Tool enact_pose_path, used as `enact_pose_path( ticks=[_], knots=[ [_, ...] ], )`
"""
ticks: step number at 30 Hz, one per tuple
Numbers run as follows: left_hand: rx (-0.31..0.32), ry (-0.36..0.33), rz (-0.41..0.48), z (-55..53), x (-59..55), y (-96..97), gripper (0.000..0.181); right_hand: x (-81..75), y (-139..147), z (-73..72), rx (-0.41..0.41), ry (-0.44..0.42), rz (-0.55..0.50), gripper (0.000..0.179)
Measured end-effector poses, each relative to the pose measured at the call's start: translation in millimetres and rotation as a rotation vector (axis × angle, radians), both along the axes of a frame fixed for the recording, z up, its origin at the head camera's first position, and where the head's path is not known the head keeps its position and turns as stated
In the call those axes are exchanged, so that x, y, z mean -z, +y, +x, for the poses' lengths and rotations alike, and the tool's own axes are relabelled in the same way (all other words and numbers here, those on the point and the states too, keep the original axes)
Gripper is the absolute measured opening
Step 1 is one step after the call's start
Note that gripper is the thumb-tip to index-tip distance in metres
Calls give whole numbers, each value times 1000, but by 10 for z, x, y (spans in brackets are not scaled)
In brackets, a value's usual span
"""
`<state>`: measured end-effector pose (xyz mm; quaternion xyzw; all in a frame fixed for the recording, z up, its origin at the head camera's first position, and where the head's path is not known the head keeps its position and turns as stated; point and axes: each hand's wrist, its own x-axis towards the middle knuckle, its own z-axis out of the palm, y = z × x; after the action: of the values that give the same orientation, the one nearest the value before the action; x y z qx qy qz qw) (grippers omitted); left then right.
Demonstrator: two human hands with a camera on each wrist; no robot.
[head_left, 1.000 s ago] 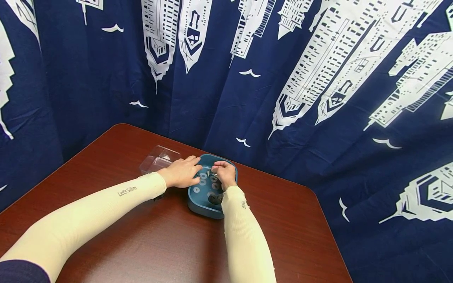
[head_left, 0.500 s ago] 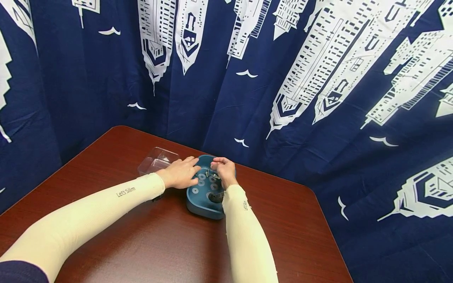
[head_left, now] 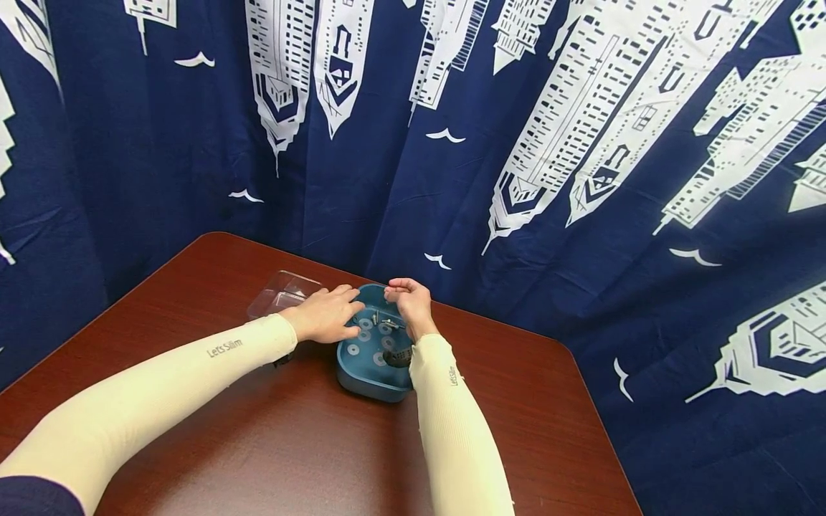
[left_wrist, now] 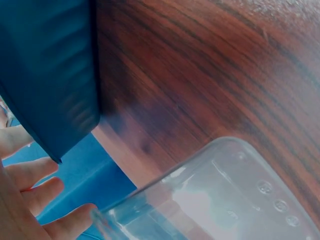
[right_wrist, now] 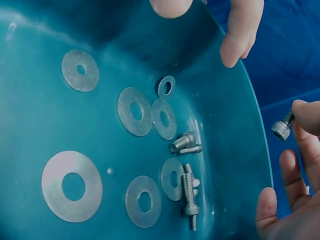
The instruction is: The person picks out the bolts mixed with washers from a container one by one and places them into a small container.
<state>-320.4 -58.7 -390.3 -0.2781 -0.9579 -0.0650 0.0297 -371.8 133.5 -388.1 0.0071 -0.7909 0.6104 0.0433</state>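
My right hand [head_left: 414, 304] is raised over the far right part of a blue-green plastic tray [head_left: 373, 390]. In the right wrist view its fingertips pinch a small socket-head screw [right_wrist: 281, 130] just beyond the tray's rim. Inside lie several flat washers [right_wrist: 72, 186] of different sizes and a cluster of screws [right_wrist: 189, 192]. My left hand [head_left: 325, 315] lies over the tray's left edge with fingers spread and holds nothing. Its fingers [left_wrist: 32, 172] sit at the rim in the left wrist view.
Left of the tray, close to my left hand, stands a clear plastic container [head_left: 277, 294] with rounded corners. The brown wooden table [head_left: 271, 444] ends just behind the tray. A blue curtain [head_left: 361, 208] with white city prints hangs behind it.
From low inside the tray, my right hand has risen with the pinched screw, uncovering the screws below. My left hand keeps its place at the left rim. The head view has shifted slightly.
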Motion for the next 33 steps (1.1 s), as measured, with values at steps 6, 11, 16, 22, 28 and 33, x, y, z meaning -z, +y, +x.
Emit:
enact_pose_path(
  ticks=[6,11,16,22,28,33],
  knots=[
    [21,43,6,-23,-7,-50,61,-68,-31,-12,-18,24,-22,21],
    [17,60,25,-19,-44,-144,61,-135,-68,1,-45,33,-39,22],
    [2,65,39,13,-106,-252,61,-183,-120,-2,-69,38,-44,22],
    [-12,97,77,41,-173,-384,59,-244,-199,9,-90,47,-53,20],
    [-33,106,86,45,-202,-513,60,-295,-275,22,-111,34,-67,21],
    [-43,113,87,53,-200,-612,58,-319,-338,49,-121,12,-65,21]
  ],
)
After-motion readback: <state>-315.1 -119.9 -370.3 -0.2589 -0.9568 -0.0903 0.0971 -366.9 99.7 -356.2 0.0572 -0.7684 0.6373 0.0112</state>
